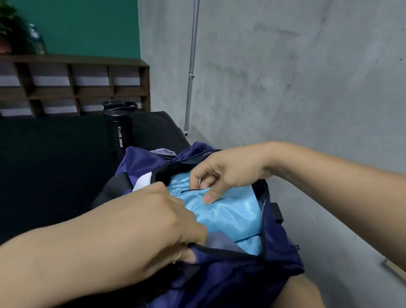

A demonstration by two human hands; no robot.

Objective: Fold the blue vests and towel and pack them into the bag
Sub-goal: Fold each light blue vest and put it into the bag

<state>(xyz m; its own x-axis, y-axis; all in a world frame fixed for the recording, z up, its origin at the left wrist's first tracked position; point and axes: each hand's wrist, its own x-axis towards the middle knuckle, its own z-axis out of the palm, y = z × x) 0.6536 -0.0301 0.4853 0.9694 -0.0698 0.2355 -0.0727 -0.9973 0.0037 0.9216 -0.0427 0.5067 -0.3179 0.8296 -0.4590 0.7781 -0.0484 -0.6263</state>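
Left hand (164,225) grips the bag (246,283) rim, guessing to hold it open, while right hand (225,173) pinches the vest (236,212) down inside.

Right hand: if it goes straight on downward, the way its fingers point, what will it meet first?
The light blue vest inside the bag; the right hand hangs just over it, and its thumb seems to touch it.

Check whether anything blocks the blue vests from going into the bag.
Nothing visible does. The blue vests already lie inside the open navy bag; the right hand touches them, the left hand grips the bag's near rim.
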